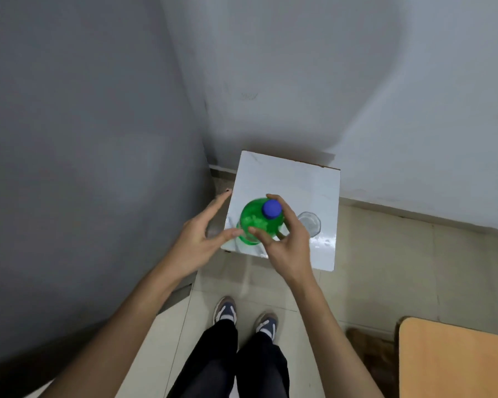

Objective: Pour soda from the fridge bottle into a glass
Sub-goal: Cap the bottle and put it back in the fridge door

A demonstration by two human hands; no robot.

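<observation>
A: What takes up most of the view?

B: The grey walls (pixel 299 67), meeting in a corner at about 11 o'clock from the white desk (pixel 285 179). Under them runs the pale tiled floor (pixel 385 268). A tan wooden surface (pixel 457 363) cuts in at 4 o'clock, well apart from everything else.

A: And the desk itself?

B: Small, square and glossy, tucked into the corner. The person's dark trousers (pixel 236 363) and sneakers (pixel 224 310) stand just at its 6 o'clock edge.

A: Where is the soda?

B: The green bottle (pixel 255 219) stands upright on the desk, toward its 7 o'clock corner, with its blue cap (pixel 271 209) on.

A: Who has hold of it?

B: The right hand (pixel 285 239) has its grip wrapped around the bottle's shoulder, with the thumb on the near side and fingers curling behind the cap. The left hand (pixel 202 234) has its grip spread open at the bottle's 9 o'clock, with the thumb tip just beside the green wall; I cannot tell whether it touches.

A: Anything in the way?

B: The clear glass (pixel 311 222) stands at the bottle's 3 o'clock, just beside it. The right hand's knuckles cover part of its near rim. The bottle and hand hide the desk under them.
</observation>
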